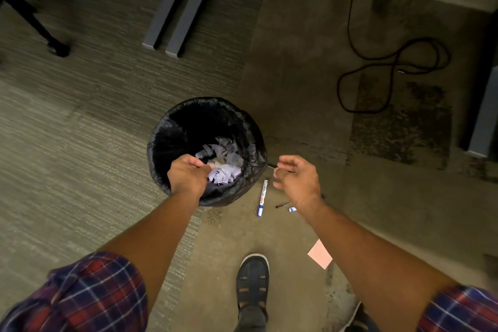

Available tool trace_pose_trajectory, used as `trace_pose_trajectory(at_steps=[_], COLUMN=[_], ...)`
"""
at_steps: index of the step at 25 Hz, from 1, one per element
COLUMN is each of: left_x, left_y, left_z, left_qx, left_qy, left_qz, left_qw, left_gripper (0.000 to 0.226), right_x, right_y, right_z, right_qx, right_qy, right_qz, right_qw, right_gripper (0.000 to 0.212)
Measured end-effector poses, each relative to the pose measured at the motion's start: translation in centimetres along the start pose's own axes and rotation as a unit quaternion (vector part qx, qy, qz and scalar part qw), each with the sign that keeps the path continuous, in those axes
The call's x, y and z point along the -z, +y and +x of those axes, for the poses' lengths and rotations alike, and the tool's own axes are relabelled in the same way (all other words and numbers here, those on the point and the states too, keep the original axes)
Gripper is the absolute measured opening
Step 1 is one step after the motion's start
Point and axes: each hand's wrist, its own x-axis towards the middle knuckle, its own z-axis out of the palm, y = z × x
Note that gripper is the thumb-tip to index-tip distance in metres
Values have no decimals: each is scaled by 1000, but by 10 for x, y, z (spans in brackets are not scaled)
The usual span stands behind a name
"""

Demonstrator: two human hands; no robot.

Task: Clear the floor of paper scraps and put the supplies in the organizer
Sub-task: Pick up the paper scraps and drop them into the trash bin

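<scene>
A round bin (161,143) lined with a black bag stands on the floor, with crumpled white paper scraps (223,162) inside. My left hand (187,175) hovers over the bin's near rim, fingers curled loosely, nothing visible in it. To the right of the bin, my right hand (296,178) hangs in the air with its fingers apart and empty. Below it on the floor lie a blue-and-white marker (262,198), a thin black pen (282,205) and a small blue-and-white item (292,209). A pink sticky note pad (320,254) lies nearer to me.
My dark shoe (252,281) stands on the floor below the marker. A coiled black cable (390,73) lies at the right. Grey desk legs (172,11) and a black chair base (40,21) stand at the back. A grey cabinet (485,116) is at the right edge.
</scene>
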Motion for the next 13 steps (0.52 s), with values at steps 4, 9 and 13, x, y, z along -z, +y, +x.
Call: trace_pose_trajectory(at_steps=[4,9,13], left_x=[-10,-33,-70], left_y=[3,25,38], left_z=[-4,-38,-76], left_qx=[-15,-134,-254], left_qy=[6,17,24], left_qz=[27,30,-22], left_qw=[999,990,967], left_gripper=[20,19,13], right_x=[38,97,156], right_y=[13,33,61], right_z=[4,9,15], right_qx=[-5,-14,-30], right_qy=[26,60,99], right_qz=[13,24,0], right_qw=[1000,998,995], right_gripper=[31,24,21])
